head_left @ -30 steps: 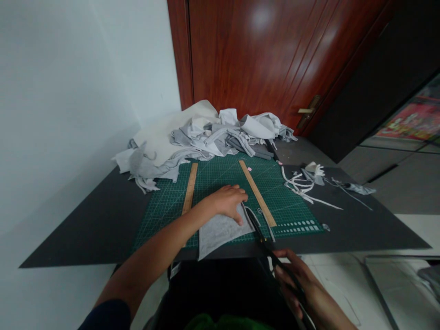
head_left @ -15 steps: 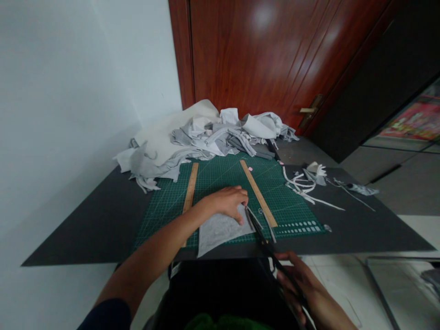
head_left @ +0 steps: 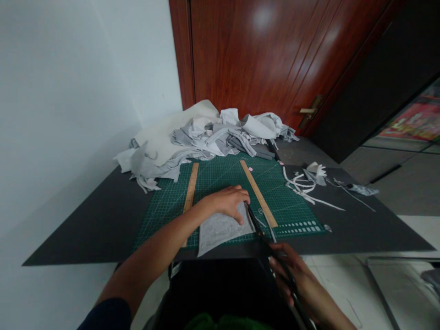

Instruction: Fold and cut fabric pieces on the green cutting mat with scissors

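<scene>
While the left hand [head_left: 228, 201] presses down, fingers flat and spread, on the light grey fabric piece [head_left: 216, 230] at the near edge of the green gridded cutting mat [head_left: 165, 206], the right hand [head_left: 297, 280] grips the black scissors [head_left: 260, 231], blades at the fabric's right edge, just beside a long wooden ruler [head_left: 258, 194].
</scene>
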